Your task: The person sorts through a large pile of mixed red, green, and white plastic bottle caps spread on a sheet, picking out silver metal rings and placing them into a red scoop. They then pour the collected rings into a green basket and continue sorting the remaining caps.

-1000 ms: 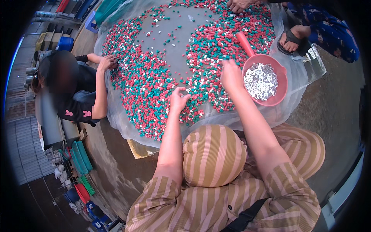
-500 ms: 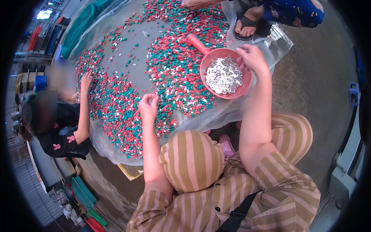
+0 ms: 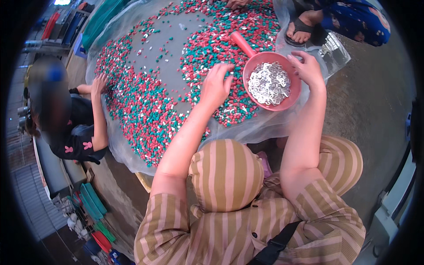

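Soft, even light mid-view, glare off the shiny sheet (image 3: 335, 56), edges bowing into black, 1 co-worker's head (image 3: 47, 90) blurred!

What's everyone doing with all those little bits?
The person's left hand is over small red, green and white pieces on a plastic sheet, beside a red pan of silvery pieces. Their right hand is at the pan's right rim. I can't tell whether either holds anything. A co-worker's hand is by the pieces at left, another's hand at top.
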Available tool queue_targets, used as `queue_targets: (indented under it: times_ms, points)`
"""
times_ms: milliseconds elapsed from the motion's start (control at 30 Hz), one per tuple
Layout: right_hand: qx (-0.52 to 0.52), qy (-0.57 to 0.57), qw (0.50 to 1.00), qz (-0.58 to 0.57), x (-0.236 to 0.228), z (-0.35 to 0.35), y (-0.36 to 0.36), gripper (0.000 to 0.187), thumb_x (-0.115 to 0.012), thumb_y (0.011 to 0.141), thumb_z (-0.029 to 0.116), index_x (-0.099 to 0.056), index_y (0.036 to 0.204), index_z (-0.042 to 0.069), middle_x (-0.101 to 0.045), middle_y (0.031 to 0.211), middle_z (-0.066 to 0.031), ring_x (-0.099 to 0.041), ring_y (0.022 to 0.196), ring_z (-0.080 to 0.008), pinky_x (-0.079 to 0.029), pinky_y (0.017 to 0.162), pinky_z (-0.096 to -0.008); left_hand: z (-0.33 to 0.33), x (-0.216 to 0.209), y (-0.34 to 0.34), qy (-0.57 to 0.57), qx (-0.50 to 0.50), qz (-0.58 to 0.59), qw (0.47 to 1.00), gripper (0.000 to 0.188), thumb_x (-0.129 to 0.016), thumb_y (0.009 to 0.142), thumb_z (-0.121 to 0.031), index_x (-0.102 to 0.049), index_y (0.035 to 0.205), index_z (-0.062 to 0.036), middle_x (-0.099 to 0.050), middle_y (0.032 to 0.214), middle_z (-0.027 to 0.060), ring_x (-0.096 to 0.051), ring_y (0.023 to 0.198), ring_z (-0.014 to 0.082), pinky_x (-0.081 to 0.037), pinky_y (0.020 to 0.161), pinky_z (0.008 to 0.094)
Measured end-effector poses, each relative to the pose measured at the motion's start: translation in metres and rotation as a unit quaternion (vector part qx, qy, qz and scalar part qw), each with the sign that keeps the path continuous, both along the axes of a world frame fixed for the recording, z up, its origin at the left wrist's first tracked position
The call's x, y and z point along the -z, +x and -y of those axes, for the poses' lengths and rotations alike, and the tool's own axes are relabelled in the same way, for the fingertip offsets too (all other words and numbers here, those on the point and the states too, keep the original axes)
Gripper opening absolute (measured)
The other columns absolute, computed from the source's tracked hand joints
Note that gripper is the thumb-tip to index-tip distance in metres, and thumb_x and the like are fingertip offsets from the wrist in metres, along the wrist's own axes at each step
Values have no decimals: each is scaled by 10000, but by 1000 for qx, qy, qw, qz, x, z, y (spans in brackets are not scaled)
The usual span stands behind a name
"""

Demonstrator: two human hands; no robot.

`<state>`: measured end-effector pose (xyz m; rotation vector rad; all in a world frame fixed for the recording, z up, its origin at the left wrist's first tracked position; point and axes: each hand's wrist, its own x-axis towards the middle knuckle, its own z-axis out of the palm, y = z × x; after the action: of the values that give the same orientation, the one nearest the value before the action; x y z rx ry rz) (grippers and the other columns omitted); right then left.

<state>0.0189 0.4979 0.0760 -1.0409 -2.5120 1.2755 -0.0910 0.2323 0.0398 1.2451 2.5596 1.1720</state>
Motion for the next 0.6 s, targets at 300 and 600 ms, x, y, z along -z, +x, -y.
queue_targets:
  times_ms: [300,600]
  points:
    - [-25,30,999,8,4,14,-18,453,-673,773,368,-639,1091,48,-684,794,-138,-671,751,-225,-497,709,-329,81,89,-29,-299,-24,-201,933,514,-443,893,-495,-362,1376,-340,-207,1506,17,-161,1395,249,-134,1075,596]
    - [45,65,994,78,81,-24,8,481,-725,737,314,-627,1094,6,-670,950,-156,-640,867,-240,-489,762,-346,13,74,-61,-184,-34,-172,967,587,-528,847,-453,-374,1376,-252,-272,1478,57,-209,1379,268,-87,1072,615]
